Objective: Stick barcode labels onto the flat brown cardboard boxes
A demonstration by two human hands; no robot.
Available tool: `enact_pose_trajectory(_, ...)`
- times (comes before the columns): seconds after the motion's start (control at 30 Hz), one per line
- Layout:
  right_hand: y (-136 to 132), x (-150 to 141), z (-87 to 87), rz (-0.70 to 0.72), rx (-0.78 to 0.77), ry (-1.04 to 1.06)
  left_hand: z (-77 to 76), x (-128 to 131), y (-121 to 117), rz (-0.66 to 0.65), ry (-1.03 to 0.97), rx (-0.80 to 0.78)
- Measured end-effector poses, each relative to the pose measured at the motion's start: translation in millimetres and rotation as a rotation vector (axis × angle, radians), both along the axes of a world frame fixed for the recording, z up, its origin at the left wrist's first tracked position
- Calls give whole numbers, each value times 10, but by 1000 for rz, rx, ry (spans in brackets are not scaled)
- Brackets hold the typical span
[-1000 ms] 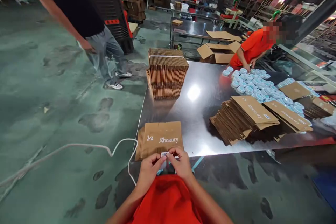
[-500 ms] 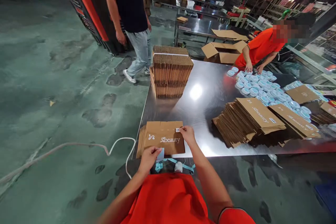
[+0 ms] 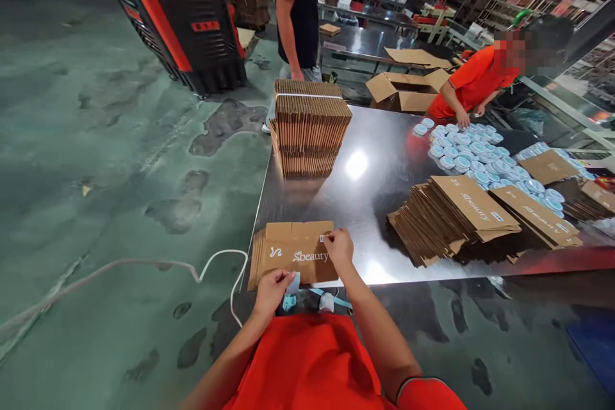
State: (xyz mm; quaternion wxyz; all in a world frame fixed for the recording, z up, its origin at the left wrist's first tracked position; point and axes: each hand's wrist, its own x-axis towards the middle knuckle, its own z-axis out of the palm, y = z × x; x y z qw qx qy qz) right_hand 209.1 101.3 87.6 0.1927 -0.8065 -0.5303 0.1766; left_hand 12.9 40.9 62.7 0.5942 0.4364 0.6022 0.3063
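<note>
Two hands (image 3: 340, 248) (image 3: 270, 291) work at edge-side cardboard (image 3: 302, 243) beside bare tabletop (image 3: 372, 224)

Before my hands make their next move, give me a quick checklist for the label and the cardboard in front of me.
1. Right hand at the white label: ok.
2. Label flat along its whole length: cannot tell, fingers cover part.
3. Left hand holding the light-blue sheet: ok.
4. Top cardboard piece lined up with the pieces beneath: not ok, those fan out leftward.
5. White strap across the tall bundle: ok.
</note>
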Motion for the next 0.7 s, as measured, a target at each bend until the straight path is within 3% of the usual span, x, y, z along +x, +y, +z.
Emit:
enact_pose_trajectory(0.13, 34, 20, -48, -54, -15, -20, 11, 7, -17, 3, -8, -10)
enact_pose_trajectory(0.33, 108, 224, -185, -129, 110, 350, 50, 36, -16, 4, -22, -17)
enact_pose_trajectory(0.47, -52, 261, -176, -138, 173, 412, 182, -1, -20, -7, -24, -7)
enact_pose_trajectory(0.57, -272, 198, -164, -150, 213, 377, 281, -79, -20, 23, 82, 156)
enact_pose_trajectory(0.7, -497, 24, -180, -83, 199, 154, 305, -174, 19, 40, 392, 367)
